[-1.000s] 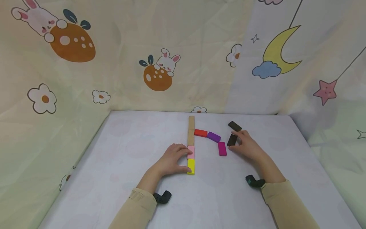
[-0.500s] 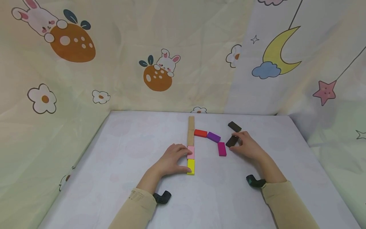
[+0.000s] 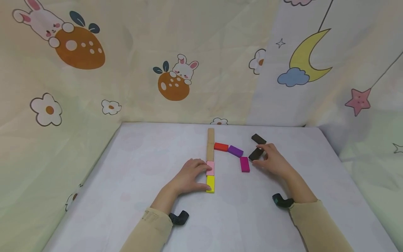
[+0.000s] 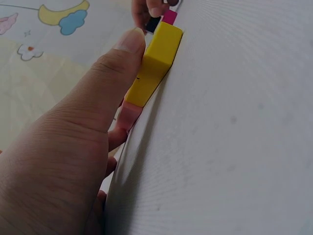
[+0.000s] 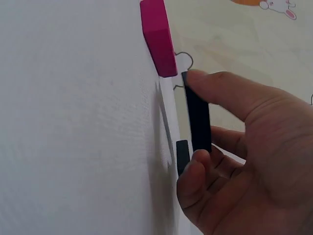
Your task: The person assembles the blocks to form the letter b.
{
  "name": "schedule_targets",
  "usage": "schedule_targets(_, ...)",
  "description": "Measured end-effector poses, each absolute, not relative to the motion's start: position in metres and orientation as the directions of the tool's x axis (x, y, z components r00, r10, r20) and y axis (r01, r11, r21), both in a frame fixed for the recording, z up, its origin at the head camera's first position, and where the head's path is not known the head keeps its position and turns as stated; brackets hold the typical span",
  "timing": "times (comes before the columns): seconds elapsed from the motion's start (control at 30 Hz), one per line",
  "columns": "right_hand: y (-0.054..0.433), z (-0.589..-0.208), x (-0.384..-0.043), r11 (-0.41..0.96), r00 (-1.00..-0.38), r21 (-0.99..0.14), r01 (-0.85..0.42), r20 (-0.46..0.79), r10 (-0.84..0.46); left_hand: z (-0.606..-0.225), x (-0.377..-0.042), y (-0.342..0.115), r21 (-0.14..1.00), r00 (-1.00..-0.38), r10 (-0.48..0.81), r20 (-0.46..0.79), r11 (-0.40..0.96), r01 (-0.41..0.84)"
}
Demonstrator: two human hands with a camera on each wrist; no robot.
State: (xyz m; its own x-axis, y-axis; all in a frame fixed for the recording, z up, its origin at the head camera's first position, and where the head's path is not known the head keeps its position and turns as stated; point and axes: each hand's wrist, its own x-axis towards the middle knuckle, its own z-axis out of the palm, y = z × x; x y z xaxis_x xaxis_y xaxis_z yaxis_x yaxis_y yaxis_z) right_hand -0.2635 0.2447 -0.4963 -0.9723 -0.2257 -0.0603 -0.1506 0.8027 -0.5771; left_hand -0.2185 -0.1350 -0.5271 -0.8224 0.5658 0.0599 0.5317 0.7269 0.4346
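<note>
Touching the yellow block (image 3: 211, 182) and the pink block (image 3: 211, 163), the relaxed left hand (image 3: 188, 177) should press only lightly; farther, the right hand (image 3: 274, 162) pinches a dark block (image 3: 255, 154) just beside the magenta block (image 3: 244, 164), and should guide it slowly, without bumping.

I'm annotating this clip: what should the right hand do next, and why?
Probably bring the pinched dark block to the near end of the magenta block: the right hand holds it close by, and the curve running through the red block and purple block stops there.
</note>
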Motion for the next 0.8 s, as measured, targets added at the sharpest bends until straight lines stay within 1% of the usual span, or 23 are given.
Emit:
schedule_targets(0.23, 0.234, -0.488, -0.251, 0.777, -0.966, -0.599, -0.191, -0.027, -0.258, -0.529, -0.22, -0.135, 0.414, -0.809, 0.585, 0.058, 0.723, 0.553)
schedule_targets(0.33, 0.227, -0.487, -0.241, 0.764, -0.959, -0.611, -0.207, -0.028, -0.282, -0.53, -0.221, -0.135, 0.409, -0.8, 0.597, 0.058, 0.717, 0.565)
schedule_targets(0.5, 0.218, -0.489, -0.22, 0.759, -0.946, -0.598, -0.255, -0.006, -0.323, -0.529, -0.219, -0.135, 0.398, -0.787, 0.614, 0.069, 0.706, 0.586)
schedule_targets(0.7, 0.213, -0.493, -0.193, 0.779, -0.932, -0.572, -0.258, -0.064, -0.356, -0.53, -0.219, -0.135, 0.383, -0.78, 0.621, 0.078, 0.704, 0.598)
schedule_targets(0.8, 0.21, -0.496, -0.185, 0.788, -0.924, -0.551, -0.274, -0.077, -0.375, -0.53, -0.219, -0.135, 0.372, -0.783, 0.617, 0.083, 0.71, 0.599)
